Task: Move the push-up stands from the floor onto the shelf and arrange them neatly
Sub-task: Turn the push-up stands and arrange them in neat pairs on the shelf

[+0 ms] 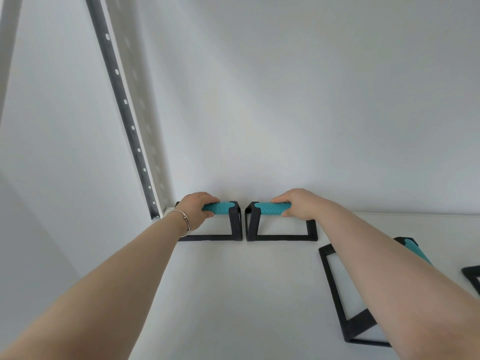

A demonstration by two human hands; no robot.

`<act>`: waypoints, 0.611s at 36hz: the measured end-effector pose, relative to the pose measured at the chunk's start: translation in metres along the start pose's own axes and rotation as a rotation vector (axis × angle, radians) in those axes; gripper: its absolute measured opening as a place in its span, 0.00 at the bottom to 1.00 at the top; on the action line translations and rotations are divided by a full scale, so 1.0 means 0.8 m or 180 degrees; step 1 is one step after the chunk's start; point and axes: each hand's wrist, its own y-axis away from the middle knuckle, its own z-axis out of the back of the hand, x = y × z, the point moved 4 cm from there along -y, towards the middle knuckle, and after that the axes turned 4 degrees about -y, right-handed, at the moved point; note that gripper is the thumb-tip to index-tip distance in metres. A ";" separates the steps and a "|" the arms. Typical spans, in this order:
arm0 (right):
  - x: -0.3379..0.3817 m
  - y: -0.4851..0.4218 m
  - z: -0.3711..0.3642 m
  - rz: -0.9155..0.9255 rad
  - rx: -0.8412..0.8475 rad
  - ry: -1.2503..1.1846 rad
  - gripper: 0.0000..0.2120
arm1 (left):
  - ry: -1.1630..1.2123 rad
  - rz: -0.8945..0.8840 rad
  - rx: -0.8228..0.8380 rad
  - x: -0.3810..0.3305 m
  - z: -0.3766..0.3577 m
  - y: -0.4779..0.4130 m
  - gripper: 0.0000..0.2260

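2 push-up stands are gripped by their teal handles, the left hand (198,210) clamped on the left stand (223,224) and the right hand (294,203) on the right stand (280,226), set side by side at the back of the shelf (233,294). A 3rd stand (335,289) nearer the front, askew, is left to be straightened.

One camera only, worn on the head — it looks forward and slightly down along both outstretched forearms, which run from the bottom corners toward the middle. The white shelf (233,294) fills the lower half, close under the lens, and the white wall (285,100) beyond it fills the upper half. The wide lens bends the perforated upright (122,100) at left into a slant — straight lines lean outward near the edges.
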 end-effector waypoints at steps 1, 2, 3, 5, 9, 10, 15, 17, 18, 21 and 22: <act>-0.001 0.000 0.000 -0.0003 -0.0001 -0.0011 0.25 | 0.0003 0.0003 0.0005 0.000 0.000 0.000 0.17; -0.001 0.000 0.000 -0.0009 0.0002 -0.0028 0.25 | 0.0003 0.0003 0.0010 0.000 0.000 0.000 0.17; -0.001 0.000 0.000 -0.0013 0.0005 -0.0044 0.25 | 0.0003 0.0004 0.0017 0.000 0.000 0.000 0.17; -0.001 0.000 0.000 -0.0013 0.0003 -0.0061 0.25 | 0.0001 -0.0003 0.0024 -0.001 0.001 0.000 0.17; -0.003 0.000 -0.002 -0.0023 0.0010 -0.0108 0.25 | -0.0033 -0.0038 0.0032 -0.002 0.000 0.001 0.18; -0.004 0.000 -0.002 -0.0023 0.0000 -0.0117 0.25 | -0.0037 -0.0040 0.0031 -0.002 0.000 0.001 0.17; 0.000 0.007 -0.006 0.0083 -0.0129 0.0007 0.24 | -0.0123 -0.0014 0.0029 -0.007 0.000 0.003 0.17; 0.004 0.012 -0.009 0.0136 -0.0218 0.0125 0.23 | -0.0250 0.0014 0.0037 -0.011 0.000 0.006 0.17; 0.005 0.015 -0.012 0.0150 -0.0274 0.0166 0.22 | -0.0340 0.0028 0.0033 -0.013 -0.001 0.008 0.17; 0.008 0.023 -0.023 0.0131 -0.0551 0.0380 0.22 | -0.0647 -0.0002 -0.0067 -0.022 -0.004 0.016 0.19; 0.009 0.027 -0.027 0.0129 -0.0696 0.0480 0.22 | -0.0722 -0.0034 -0.0154 -0.026 -0.006 0.020 0.19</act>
